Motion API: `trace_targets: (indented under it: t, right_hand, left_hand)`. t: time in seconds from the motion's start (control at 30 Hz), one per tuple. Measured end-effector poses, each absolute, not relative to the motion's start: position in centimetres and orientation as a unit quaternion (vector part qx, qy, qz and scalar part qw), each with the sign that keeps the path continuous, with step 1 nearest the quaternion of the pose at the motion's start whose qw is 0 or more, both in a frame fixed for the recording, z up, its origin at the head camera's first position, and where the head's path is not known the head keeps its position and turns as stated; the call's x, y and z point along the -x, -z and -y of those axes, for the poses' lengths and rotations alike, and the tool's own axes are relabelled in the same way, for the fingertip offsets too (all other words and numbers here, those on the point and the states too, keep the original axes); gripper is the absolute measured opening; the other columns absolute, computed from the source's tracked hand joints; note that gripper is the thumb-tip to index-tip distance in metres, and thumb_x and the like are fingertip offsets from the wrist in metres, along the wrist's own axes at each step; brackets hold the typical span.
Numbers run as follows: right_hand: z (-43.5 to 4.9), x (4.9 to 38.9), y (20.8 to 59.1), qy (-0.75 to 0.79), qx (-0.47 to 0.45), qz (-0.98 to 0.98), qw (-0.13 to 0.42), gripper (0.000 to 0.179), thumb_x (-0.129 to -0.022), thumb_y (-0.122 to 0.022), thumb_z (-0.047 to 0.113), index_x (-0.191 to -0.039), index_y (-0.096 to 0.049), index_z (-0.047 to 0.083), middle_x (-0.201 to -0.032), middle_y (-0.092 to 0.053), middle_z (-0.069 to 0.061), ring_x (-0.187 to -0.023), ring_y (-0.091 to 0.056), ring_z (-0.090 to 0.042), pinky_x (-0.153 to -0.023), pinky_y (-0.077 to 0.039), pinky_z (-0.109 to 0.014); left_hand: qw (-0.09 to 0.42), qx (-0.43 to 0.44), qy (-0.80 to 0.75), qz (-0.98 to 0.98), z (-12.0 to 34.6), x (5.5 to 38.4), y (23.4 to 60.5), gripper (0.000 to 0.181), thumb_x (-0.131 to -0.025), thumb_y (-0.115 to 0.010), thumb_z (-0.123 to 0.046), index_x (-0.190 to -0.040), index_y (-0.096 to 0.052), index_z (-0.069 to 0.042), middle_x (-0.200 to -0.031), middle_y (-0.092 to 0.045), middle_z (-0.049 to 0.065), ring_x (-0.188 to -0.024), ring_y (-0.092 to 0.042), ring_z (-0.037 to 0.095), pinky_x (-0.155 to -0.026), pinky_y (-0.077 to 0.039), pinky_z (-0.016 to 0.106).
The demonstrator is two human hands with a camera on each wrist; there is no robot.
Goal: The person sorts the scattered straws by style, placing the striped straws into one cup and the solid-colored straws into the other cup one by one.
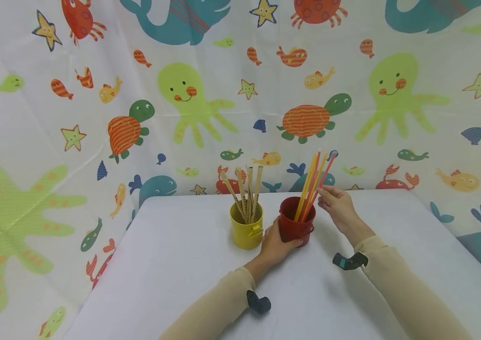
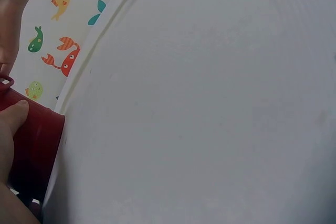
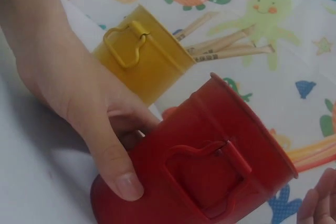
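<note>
My left hand [image 1: 277,243] grips the red metal bucket [image 1: 297,230] from its left and front, with the thumb lying across its front. Several yellow, orange and red straw-like sticks [image 1: 310,193] stand in that bucket, leaning right. Beside them is my right hand [image 1: 342,208], its fingertips at the rightmost red stick about halfway up; whether they pinch it I cannot tell. In the right wrist view only a few right fingers [image 3: 321,203] show, below the sticks [image 3: 315,153]. The thumb of my left hand [image 3: 86,103] presses on the bucket's wall [image 3: 194,166].
Close to the left of the red bucket stands a yellow metal bucket [image 1: 246,231] with several pale brown printed paper sticks [image 1: 246,196] in it. Both are on a white table [image 1: 181,264]. Behind it hangs a cloth [image 1: 206,141] printed with sea animals.
</note>
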State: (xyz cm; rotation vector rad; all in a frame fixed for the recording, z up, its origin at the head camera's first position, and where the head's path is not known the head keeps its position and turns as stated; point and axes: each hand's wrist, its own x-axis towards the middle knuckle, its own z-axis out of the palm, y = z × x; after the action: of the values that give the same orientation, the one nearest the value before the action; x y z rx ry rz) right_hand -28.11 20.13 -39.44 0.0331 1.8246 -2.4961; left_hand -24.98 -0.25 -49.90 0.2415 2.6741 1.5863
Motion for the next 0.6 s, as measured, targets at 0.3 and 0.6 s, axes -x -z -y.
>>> trace_targets:
  t: [0.3, 0.6]
  right_hand:
    - [-20.10, 28.12, 39.99, 0.786, -0.034, -0.616, 0.036, 0.004, -0.098, -0.067, 0.022, -0.097, -0.067, 0.025, -0.090, -0.064, 0.013, -0.081, -0.060, -0.002, -0.080, -0.055, -0.014]
    - [-19.94, 28.15, 40.42, 0.794, -0.026, -0.606, 0.036, 0.014, -0.100, -0.063, 0.019, -0.090, -0.069, 0.026, -0.086, -0.066, 0.015, -0.076, -0.060, -0.001, -0.077, -0.054, -0.013]
  left_hand:
    - [0.017, -0.073, -0.506, -0.860, 0.08, 25.07, 49.90, 0.088, -0.083, -0.082, -0.037, -0.155, -0.033, -0.023, -0.150, -0.052, 0.000, -0.141, -0.046, 0.025, -0.115, -0.044, 0.056]
    - [0.019, -0.069, -0.505, -0.860, 0.15, 24.84, 49.66, 0.087, -0.084, -0.082, -0.036, -0.155, -0.034, -0.023, -0.150, -0.053, -0.001, -0.141, -0.047, 0.023, -0.115, -0.045, 0.054]
